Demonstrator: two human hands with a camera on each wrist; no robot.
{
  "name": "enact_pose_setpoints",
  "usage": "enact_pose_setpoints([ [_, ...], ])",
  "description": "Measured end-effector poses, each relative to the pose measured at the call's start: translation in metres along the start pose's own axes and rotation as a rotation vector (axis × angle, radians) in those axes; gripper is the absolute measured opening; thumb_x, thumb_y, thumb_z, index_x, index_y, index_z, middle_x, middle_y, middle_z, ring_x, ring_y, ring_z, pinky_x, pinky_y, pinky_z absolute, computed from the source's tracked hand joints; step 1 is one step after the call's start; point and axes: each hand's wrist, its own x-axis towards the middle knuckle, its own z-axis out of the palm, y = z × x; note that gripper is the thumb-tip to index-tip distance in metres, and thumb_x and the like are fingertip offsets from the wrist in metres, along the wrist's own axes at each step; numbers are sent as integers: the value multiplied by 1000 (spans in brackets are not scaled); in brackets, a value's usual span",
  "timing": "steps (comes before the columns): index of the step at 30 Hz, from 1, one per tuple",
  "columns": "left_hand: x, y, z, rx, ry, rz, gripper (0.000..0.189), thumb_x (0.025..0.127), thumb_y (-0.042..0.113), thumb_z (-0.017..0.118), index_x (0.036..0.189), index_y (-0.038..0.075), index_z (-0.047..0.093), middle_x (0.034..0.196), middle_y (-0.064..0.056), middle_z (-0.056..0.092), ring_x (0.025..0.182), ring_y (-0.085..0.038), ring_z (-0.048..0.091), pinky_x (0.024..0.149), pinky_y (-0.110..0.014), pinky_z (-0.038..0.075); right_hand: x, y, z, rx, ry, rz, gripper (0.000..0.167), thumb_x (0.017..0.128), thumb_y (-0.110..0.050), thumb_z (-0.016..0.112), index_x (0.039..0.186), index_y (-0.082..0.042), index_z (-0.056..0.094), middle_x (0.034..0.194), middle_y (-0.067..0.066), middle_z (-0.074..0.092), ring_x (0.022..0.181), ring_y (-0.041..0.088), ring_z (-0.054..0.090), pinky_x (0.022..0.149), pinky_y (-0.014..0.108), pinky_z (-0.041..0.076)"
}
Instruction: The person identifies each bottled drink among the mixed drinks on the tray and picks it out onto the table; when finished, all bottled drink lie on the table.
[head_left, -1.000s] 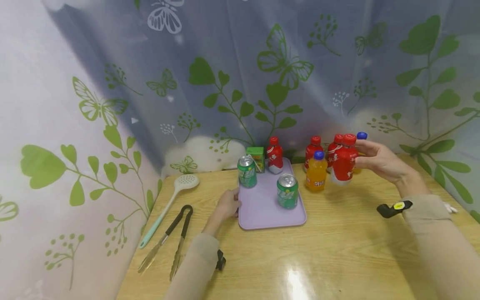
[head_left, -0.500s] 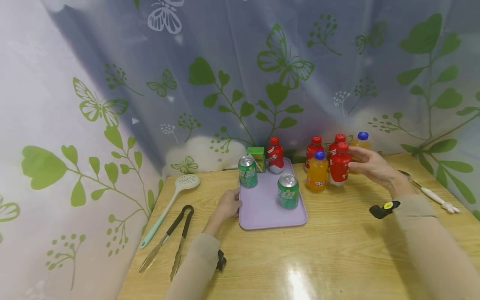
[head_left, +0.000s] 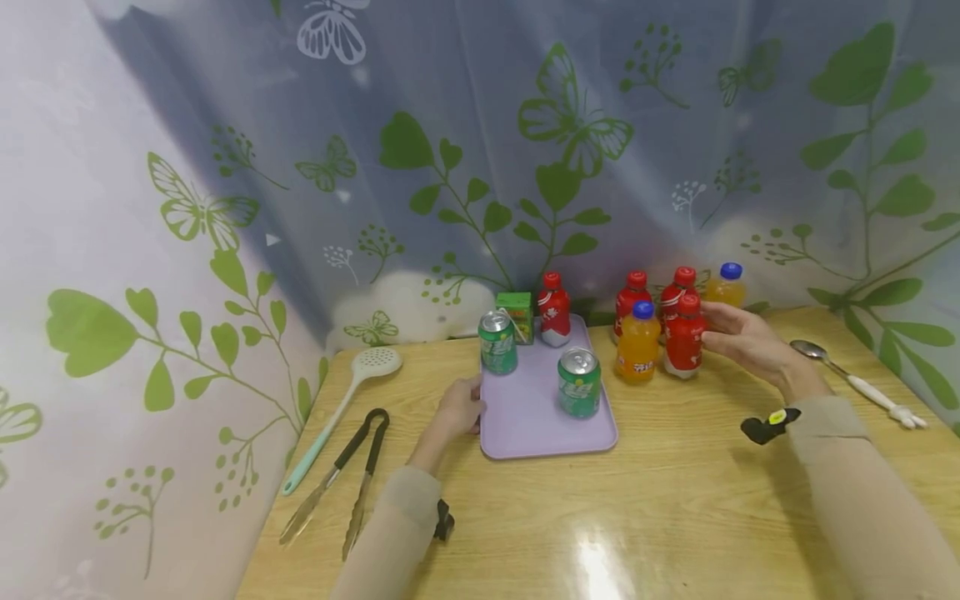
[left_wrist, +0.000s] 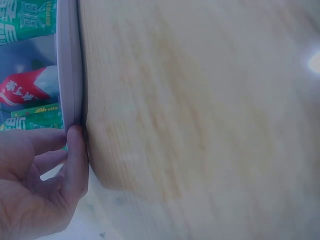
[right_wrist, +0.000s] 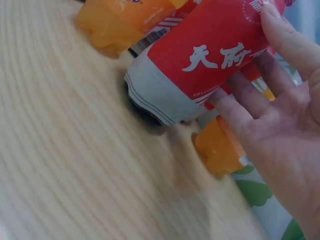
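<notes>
In the head view my left hand (head_left: pixel 459 407) is at the left edge of the lilac tray (head_left: pixel 525 437). The left wrist view shows its thumb and fingers pinching the tray rim (left_wrist: pixel 70 65). My right hand (head_left: pixel 750 346) holds a red-labelled cola bottle (head_left: pixel 683 342) upright, low over the table; in the right wrist view the thumb lies on the label of that cola bottle (right_wrist: pixel 200 60) with fingers behind it. On the tray stand two green soda cans (head_left: pixel 578 387), a green drink carton (head_left: pixel 516 317) and another red cola bottle (head_left: pixel 553 312).
Beside the held bottle stand an orange soda bottle (head_left: pixel 637 346) and two more red cola bottles (head_left: pixel 632 292). Another orange soda bottle (head_left: pixel 726 287) is behind. A spoon (head_left: pixel 855 383) lies at right; a skimmer (head_left: pixel 341 408) and tongs (head_left: pixel 367 442) lie at left.
My right hand has brought the cola bottle down and slightly left, in front of the other bottles. The spoon, hidden by the arm before, now shows. My left hand stays at the tray.
</notes>
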Motion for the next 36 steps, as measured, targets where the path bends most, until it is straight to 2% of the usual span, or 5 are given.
enact_pose_setpoints([
  [13, 2, 0, 2, 6, 7, 9, 65, 99, -4, 58, 161, 0, 38, 117, -20, 59, 77, -18, 63, 58, -25, 64, -11, 0, -10, 154, -58, -34, 57, 107, 5, 47, 154, -29, 44, 139, -23, 59, 123, -4, 64, 101, 20, 60],
  [21, 3, -3, 2, 18, 8, 29, 65, 98, -5, 58, 160, -2, 39, 110, -19, 60, 70, -16, 60, 54, -25, 63, -27, -41, 27, 337, 164, -416, 49, 108, 7, 43, 156, -1, 42, 143, 3, 65, 131, 10, 64, 106, 19, 58],
  [27, 6, -5, -2, 31, 24, 32, 65, 97, -6, 59, 159, -1, 40, 110, -19, 61, 64, -14, 59, 52, -25, 62, 2, -103, 109, -47, 358, -476, 50, 106, -7, 59, 154, -10, 46, 145, 2, 61, 136, 16, 58, 113, 15, 51],
  [33, 2, -2, -2, 10, 1, 34, 66, 97, -6, 58, 160, -2, 38, 112, -19, 58, 67, -15, 60, 54, -25, 63, 52, -112, 167, -417, 190, -302, 79, 106, -24, 63, 169, -14, 18, 172, 19, 29, 157, 42, 35, 132, 59, 31],
  [36, 0, -1, -1, -6, -1, 21, 66, 98, -6, 58, 161, 0, 37, 114, -20, 58, 67, -16, 60, 55, -26, 64, 72, -101, 180, -523, 108, -217, 87, 106, -30, 63, 171, -14, 8, 175, 20, 17, 158, 47, 29, 130, 65, 29],
])
